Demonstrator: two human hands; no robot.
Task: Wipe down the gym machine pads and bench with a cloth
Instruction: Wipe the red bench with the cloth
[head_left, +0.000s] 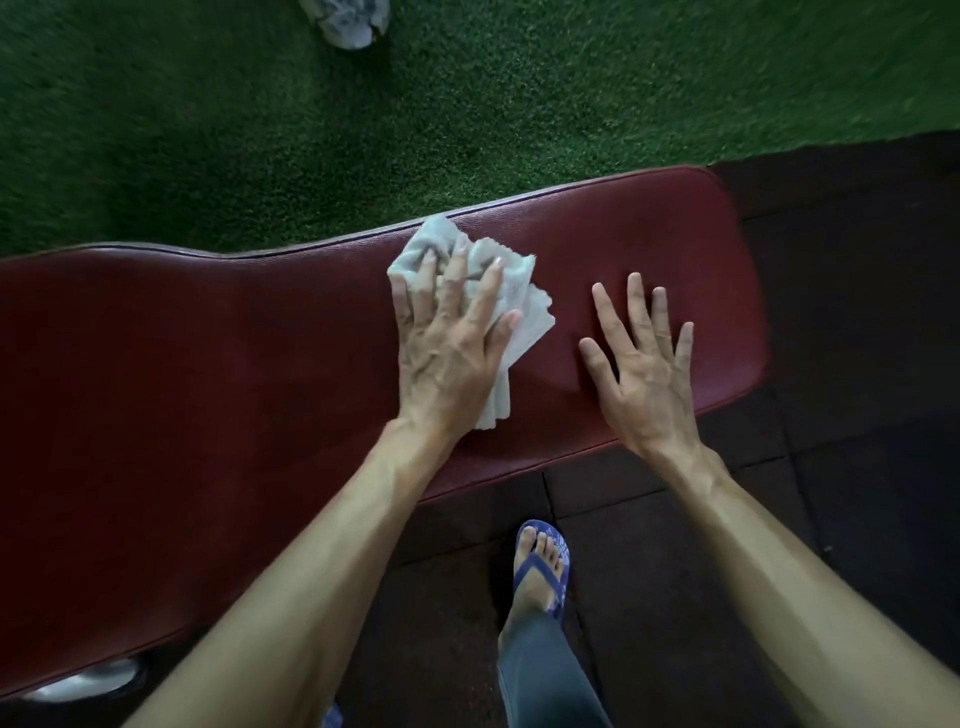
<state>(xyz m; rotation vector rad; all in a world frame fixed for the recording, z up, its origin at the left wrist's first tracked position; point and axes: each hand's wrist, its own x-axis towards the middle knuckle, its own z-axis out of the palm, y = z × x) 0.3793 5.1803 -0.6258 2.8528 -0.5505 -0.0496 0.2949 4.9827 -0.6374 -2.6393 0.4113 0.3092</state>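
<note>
Left hand (447, 343): flat on the cloth (480, 291), fingers spread, pressing it onto the surface.
Cloth: pale, crumpled, near the far edge of the dark red padded bench (208, 364); much of it hidden under the hand.
Right hand (644, 358): fingers splayed over the surface; contact unclear.
Bench: left end cut off.
Top edge: pale object (348, 21) on green turf (156, 130), cropped and blurred.
Below: foot in a blue sandal (543, 566).
</note>
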